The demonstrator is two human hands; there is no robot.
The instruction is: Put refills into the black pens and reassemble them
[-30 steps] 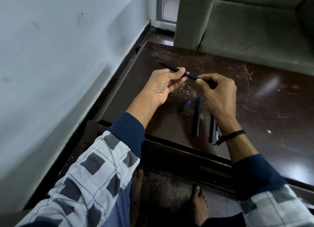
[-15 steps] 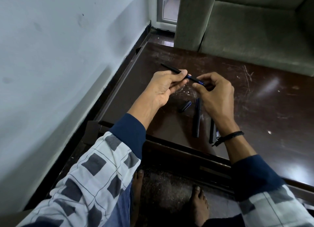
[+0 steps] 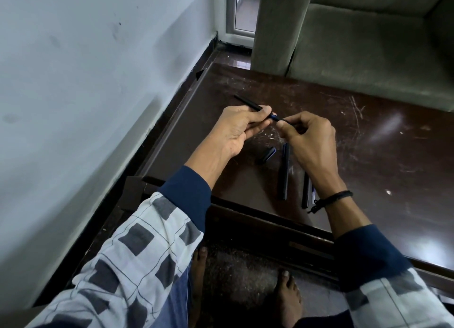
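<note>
Above the table (image 3: 383, 170) — left hand (image 3: 235, 128) fingers clamped round the black pen (image 3: 246, 102), right hand (image 3: 312, 141) fingers pinched on its end.

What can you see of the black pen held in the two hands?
The black pen is a slim dark barrel, plastic by its look, held over the brown table, slanting from far left to near right. The left hand grips its middle, the far end sticking out free. The right hand pinches the near end, where a short blue section shows.

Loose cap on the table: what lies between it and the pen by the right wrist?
Head view: one black pen barrel, lying between the loose cap and the wrist-side pen.
</note>
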